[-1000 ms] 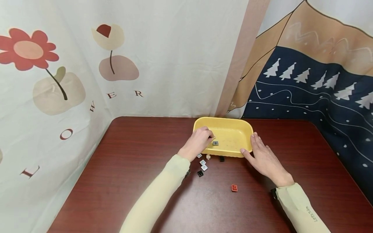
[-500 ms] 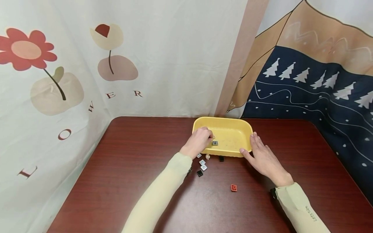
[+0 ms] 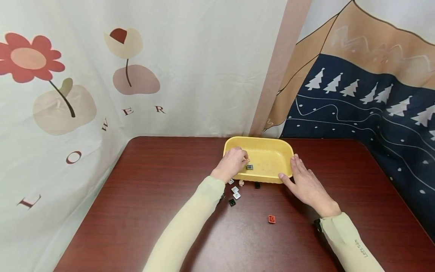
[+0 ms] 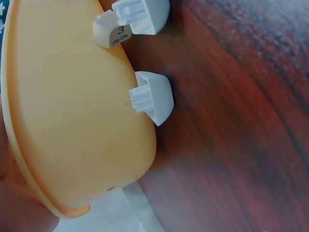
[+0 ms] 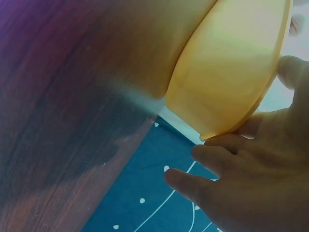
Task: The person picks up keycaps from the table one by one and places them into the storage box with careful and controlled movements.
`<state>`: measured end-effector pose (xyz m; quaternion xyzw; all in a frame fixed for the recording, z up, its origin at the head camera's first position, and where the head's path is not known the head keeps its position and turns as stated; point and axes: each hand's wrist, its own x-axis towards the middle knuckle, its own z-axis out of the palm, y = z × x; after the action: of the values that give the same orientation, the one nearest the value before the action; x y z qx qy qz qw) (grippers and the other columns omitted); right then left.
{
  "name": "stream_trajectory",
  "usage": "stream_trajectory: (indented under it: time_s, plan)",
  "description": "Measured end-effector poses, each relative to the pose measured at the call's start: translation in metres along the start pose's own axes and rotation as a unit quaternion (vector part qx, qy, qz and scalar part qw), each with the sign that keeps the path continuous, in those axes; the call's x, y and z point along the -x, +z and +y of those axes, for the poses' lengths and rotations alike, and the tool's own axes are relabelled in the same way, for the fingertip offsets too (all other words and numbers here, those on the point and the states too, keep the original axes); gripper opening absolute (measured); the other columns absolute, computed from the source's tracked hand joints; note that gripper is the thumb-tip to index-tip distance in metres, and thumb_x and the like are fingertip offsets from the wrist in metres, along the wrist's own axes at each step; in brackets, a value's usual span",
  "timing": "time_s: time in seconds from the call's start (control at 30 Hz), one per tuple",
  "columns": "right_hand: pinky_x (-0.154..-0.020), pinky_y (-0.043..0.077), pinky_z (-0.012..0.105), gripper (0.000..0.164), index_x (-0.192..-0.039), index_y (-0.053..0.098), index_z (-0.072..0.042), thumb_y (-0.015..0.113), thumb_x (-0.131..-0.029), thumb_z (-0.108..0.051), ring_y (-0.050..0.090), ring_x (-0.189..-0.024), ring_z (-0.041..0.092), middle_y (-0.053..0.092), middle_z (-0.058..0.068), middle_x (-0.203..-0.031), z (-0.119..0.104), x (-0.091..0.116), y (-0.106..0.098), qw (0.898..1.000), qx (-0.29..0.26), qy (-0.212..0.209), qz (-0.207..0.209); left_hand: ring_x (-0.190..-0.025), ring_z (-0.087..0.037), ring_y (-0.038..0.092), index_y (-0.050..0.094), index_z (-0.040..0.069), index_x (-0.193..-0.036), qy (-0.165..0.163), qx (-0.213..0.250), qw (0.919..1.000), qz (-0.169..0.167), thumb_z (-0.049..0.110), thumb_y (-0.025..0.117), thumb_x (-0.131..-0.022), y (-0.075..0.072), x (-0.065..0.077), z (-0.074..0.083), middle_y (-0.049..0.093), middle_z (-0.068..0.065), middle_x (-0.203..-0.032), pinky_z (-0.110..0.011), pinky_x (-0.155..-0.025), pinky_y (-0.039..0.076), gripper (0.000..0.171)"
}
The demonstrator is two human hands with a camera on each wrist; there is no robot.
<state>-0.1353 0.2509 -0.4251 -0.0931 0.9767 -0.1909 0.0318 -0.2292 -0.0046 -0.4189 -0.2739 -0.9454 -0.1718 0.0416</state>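
1. At the far edge of the table (image 3: 146, 196), we see the yellow tray (image 3: 272, 165), shallow and round-cornered, a grey keycap (image 3: 249, 167) inside.
2. Our left hand (image 3: 232, 162) dips in at its left end, fingers bent; we cannot tell whether they grasp anything.
3. Our right hand (image 3: 308, 186) rests ungripping, fingers straight, against the right rim.
4. White keycaps (image 3: 236, 195) lie near us; a red keycap (image 3: 272, 219) sits apart.
5. We have broad wood leftward; cloth (image 3: 204, 75) hangs just behind.

A glossy red-brown bench (image 3: 136, 189) stands before a white flower-print cloth (image 3: 204, 75) and a tan-and-navy cloth (image 3: 357, 107) with white trees (image 3: 349, 89).
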Motion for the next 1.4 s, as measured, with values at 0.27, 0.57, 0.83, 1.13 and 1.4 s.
stream_trajectory:
  time_s: [0.27,0.57,0.83,1.13,1.4]
  plan:
    - [-0.106,0.019,0.064,0.094,-0.152,0.009,0.006,0.036,-0.096,-0.065,0.012,-0.144,0.039,0.005,0.023,-0.159,-0.002,0.0,-0.001,1.0,-0.003,-0.004,0.008,-0.105,-0.018,0.062,0.067,0.016,-0.12,-0.005,0.01,0.999,0.044,0.03,0.062,-0.095,-0.006,0.013,0.001,0.064,0.0,-0.118,-0.038,-0.082,0.052,0.029]
    - [-0.106,0.019,0.064,0.094,-0.152,0.007,0.005,0.034,-0.096,-0.065,0.01,-0.144,0.04,0.002,0.022,-0.159,-0.001,0.001,-0.001,1.0,-0.001,-0.005,0.004,-0.112,-0.016,0.058,0.064,0.016,-0.124,0.051,-0.029,0.9927,0.106,0.038,0.056,-0.098,-0.021,0.038,0.0,0.06,0.001,-0.126,-0.038,-0.089,0.047,0.036]
    - [-0.106,0.018,0.065,0.093,-0.151,0.007,0.006,0.035,-0.096,-0.064,0.01,-0.144,0.04,-0.001,0.022,-0.159,0.001,0.0,0.0,1.0,0.0,-0.006,0.002,-0.126,-0.022,0.048,0.061,0.013,-0.127,0.091,-0.048,0.9856,0.134,0.034,0.063,-0.094,-0.031,0.063,-0.003,0.049,-0.009,-0.14,-0.044,-0.098,0.04,0.039]
    - [-0.107,0.018,0.064,0.094,-0.151,0.006,0.006,0.035,-0.096,-0.064,0.01,-0.144,0.04,-0.001,0.022,-0.159,-0.001,0.001,-0.001,1.0,0.001,-0.005,0.001,-0.131,-0.025,0.044,0.057,0.011,-0.13,0.135,-0.059,0.9773,0.153,0.031,0.066,-0.09,-0.035,0.091,-0.01,0.042,-0.014,-0.146,-0.046,-0.099,0.04,0.045]
    - [-0.107,0.018,0.064,0.093,-0.151,0.005,0.006,0.034,-0.097,-0.064,0.009,-0.144,0.041,-0.003,0.021,-0.159,-0.003,0.001,-0.003,1.0,0.0,-0.005,-0.001,-0.113,-0.028,0.056,0.055,0.011,-0.131,0.152,-0.061,0.9771,0.135,0.031,0.068,-0.09,-0.036,0.11,-0.01,0.048,-0.014,-0.137,-0.045,-0.093,0.045,0.048]
